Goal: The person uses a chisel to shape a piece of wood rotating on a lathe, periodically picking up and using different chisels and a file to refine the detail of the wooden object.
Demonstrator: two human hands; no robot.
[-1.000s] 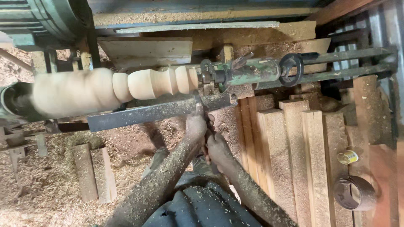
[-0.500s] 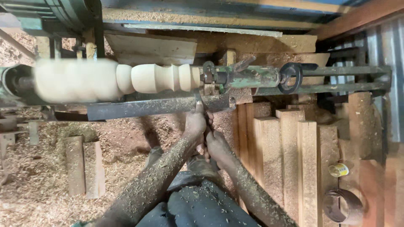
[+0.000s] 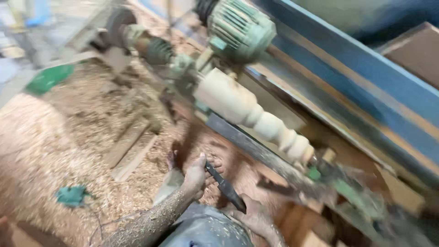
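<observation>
Hands (image 3: 224, 194) closed on dark chisel (image 3: 225, 186), beside lathe spindle (image 3: 254, 116)

Floor (image 3: 50, 137): bare ground under a thick layer of pale wood shavings and sawdust.
Middle of floor: two flat brown wooden offcuts (image 3: 130, 148) lying side by side in the shavings.
Near edge: small crumpled green cloth (image 3: 71, 195).
Far left: flat green object (image 3: 48, 78), blurred.

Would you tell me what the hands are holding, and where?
A dark chisel: left hand at its upper end, right hand at its lower end.
</observation>
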